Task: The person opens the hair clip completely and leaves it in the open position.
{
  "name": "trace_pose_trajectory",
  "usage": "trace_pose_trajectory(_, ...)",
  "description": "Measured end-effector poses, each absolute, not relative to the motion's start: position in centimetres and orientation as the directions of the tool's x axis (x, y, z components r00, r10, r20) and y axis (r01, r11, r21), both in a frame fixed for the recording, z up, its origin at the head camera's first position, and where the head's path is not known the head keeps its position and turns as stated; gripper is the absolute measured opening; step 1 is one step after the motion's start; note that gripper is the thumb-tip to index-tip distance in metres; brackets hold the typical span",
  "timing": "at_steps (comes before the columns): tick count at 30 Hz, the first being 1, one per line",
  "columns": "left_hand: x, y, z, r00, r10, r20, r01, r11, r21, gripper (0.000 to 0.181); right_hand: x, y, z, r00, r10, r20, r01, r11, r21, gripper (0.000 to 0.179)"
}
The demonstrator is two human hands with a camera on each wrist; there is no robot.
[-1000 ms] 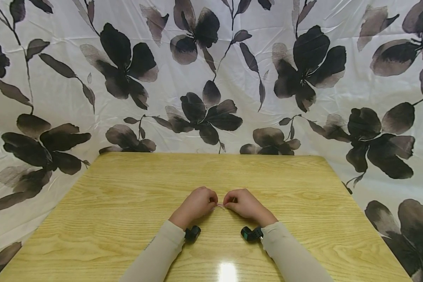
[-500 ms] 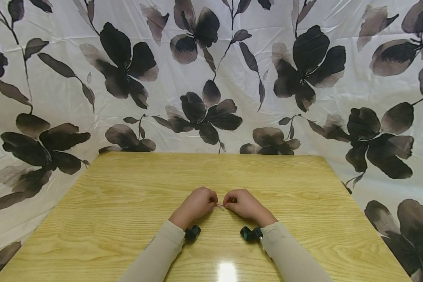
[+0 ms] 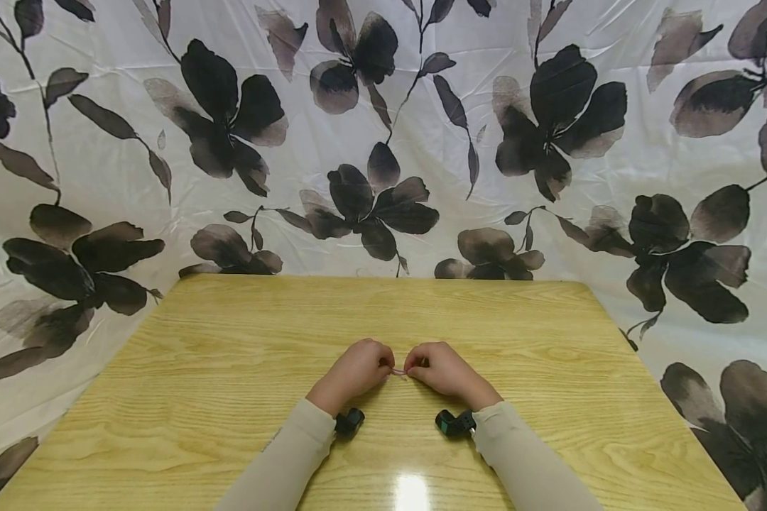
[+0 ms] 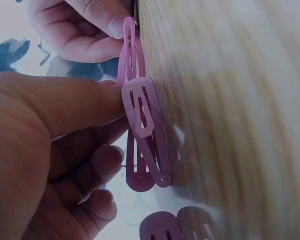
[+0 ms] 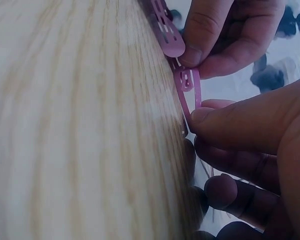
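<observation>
Several pink snap hair clips lie in a row between the two hands, small and partly hidden in the head view. My left hand [image 3: 359, 367] pinches a pale pink snap hair clip [image 4: 159, 120] between thumb and finger; it overlaps a darker pink one in the left wrist view. Opposite it, my right hand [image 3: 446, 369] pinches the end of another pink snap hair clip [image 5: 198, 90], whose frame spans the gap between the hands. The hands nearly meet, close over the wooden table [image 3: 230, 341], with the other fingers of each loosely curled.
One more pink clip [image 4: 152, 222] shows at the bottom of the left wrist view, beside its reflection. A black camera [image 3: 350, 424] sits at the left wrist and another camera [image 3: 450, 424] at the right. A floral cloth [image 3: 460, 142] hangs behind the table.
Both hands stay in nearly the same place, still pinching the clips. The pink piece between the fingertips shifts only very slightly.
</observation>
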State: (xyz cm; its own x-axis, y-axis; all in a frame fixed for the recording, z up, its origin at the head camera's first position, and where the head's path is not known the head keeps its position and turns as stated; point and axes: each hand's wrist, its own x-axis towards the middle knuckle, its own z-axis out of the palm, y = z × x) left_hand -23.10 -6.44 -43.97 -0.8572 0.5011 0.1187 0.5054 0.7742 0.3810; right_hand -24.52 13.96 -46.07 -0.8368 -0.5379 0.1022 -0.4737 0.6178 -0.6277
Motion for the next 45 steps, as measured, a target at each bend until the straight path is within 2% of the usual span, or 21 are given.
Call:
trace_pose_trajectory(29,-23.2,-6.7,-43.5,-0.877,0.476,0.069,0.445,0.748,0.493,0.007,-24.8,14.1,-46.0,-0.849,-0.513,0.125,-0.467,0.620,-0.630,0.006)
trace_pose_trajectory(39,-23.3,-6.4,-43.2,-0.864,0.496,0.091,0.472,0.734,0.488,0.009,-24.9,14.3,-45.8,-0.853,-0.497,0.157,-0.475,0.616,-0.629,0.006)
trace_pose_trajectory(45,-23.6,-5.8,-42.8,-0.868,0.493,0.060,0.456,0.744,0.488,0.012,-24.9,14.5,-45.1,-0.871,-0.464,0.162,-0.451,0.623,-0.639,0.008)
